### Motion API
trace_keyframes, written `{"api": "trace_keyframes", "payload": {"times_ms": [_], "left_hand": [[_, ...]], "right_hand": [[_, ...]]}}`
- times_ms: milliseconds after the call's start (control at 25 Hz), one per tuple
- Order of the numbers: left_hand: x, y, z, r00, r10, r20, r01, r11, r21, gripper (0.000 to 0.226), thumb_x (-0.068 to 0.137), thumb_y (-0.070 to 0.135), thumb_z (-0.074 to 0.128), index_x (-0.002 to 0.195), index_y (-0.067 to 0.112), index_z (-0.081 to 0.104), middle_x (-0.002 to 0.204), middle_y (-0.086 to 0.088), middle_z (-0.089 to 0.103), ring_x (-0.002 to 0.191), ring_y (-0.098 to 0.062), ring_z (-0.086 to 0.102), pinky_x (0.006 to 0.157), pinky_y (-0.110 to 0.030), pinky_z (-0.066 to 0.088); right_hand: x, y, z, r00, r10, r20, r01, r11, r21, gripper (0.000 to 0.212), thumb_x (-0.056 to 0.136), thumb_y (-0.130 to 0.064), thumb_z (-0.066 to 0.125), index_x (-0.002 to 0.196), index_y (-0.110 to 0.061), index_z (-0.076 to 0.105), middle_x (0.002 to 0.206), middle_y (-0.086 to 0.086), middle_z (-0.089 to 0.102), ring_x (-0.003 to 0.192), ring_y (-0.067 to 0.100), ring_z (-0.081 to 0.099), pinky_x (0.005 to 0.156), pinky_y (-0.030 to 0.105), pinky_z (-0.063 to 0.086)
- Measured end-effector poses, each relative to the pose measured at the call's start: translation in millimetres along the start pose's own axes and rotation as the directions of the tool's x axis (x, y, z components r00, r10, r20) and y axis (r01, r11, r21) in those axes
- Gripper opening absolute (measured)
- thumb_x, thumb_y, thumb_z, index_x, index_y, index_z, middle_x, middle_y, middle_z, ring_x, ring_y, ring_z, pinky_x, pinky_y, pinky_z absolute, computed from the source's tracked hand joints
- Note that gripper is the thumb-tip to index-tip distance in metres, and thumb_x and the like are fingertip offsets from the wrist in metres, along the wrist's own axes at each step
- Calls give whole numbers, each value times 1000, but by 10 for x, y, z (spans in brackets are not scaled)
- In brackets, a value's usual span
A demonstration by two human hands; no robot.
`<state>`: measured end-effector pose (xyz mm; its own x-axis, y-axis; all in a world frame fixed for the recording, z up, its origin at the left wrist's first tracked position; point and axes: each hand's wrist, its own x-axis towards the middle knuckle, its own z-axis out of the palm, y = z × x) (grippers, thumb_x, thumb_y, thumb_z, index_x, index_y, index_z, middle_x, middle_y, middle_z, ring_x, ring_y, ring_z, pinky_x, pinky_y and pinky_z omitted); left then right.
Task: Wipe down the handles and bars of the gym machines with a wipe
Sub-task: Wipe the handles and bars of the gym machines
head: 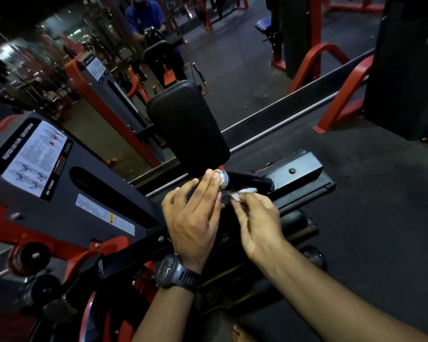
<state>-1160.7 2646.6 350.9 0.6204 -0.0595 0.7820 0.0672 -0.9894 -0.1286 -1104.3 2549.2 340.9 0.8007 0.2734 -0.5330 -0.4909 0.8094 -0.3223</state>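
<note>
A short black handle with a silver end cap sticks out of a black bracket on the red-and-black gym machine, at the centre of the head view. My left hand, with a dark watch on the wrist, reaches up with straight fingers whose tips touch the silver cap. My right hand pinches a small white wipe against the underside of the handle, just right of the cap.
A black back pad stands just behind the handle. The weight-stack cover with its white instruction label fills the left. A wall mirror behind reflects the room. Red frames and dark rubber floor lie to the right.
</note>
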Motion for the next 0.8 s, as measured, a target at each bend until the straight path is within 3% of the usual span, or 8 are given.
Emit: {"api": "trace_keyframes", "payload": {"times_ms": [200, 360, 520, 640, 800], "left_hand": [[-6, 5, -13, 1000, -9, 0, 9, 1000, -6, 30, 97, 24, 59, 125, 16, 66, 130, 5, 63, 107, -18, 59, 89, -44, 45], [17, -17, 2, 1000, 1, -11, -1, 1000, -20, 32, 102, 29, 48, 124, 16, 67, 128, 4, 64, 106, -18, 59, 87, -43, 44], [-3, -15, -2, 1000, -8, 3, 8, 1000, -14, 30, 99, 25, 54, 126, 17, 66, 130, 6, 63, 107, -20, 59, 89, -42, 42], [9, -16, 3, 1000, -11, 7, 11, 1000, -19, 30, 98, 25, 55, 125, 18, 67, 130, 7, 63, 106, -20, 60, 88, -43, 44], [15, -2, -23, 999, -30, 22, 31, 999, -28, 31, 98, 25, 55, 127, 18, 65, 132, 7, 62, 107, -20, 59, 91, -42, 43]], "right_hand": [[-9, 2, 44, 995, -76, -64, 77, 997, 0, 12, 90, 11, 52, 91, -1, 54, 73, 5, 56, 59, 3, 62, 94, 33, 54], [-189, 59, 111, 995, -37, 87, 43, 997, -68, 14, 89, 11, 52, 85, -2, 53, 67, 7, 62, 64, 9, 65, 72, 20, 57], [-164, 34, 77, 995, -72, 71, 77, 994, -76, 16, 87, 11, 56, 80, -3, 54, 69, 6, 63, 70, 12, 64, 70, 20, 57], [-172, 44, 56, 985, -105, 135, 124, 983, -138, 14, 87, 10, 57, 82, -3, 56, 67, 6, 64, 67, 10, 63, 69, 19, 55], [248, -34, -188, 983, -129, -133, 119, 989, -83, 13, 88, 11, 55, 81, 0, 58, 59, -1, 64, 68, 11, 61, 63, 15, 54]]}}
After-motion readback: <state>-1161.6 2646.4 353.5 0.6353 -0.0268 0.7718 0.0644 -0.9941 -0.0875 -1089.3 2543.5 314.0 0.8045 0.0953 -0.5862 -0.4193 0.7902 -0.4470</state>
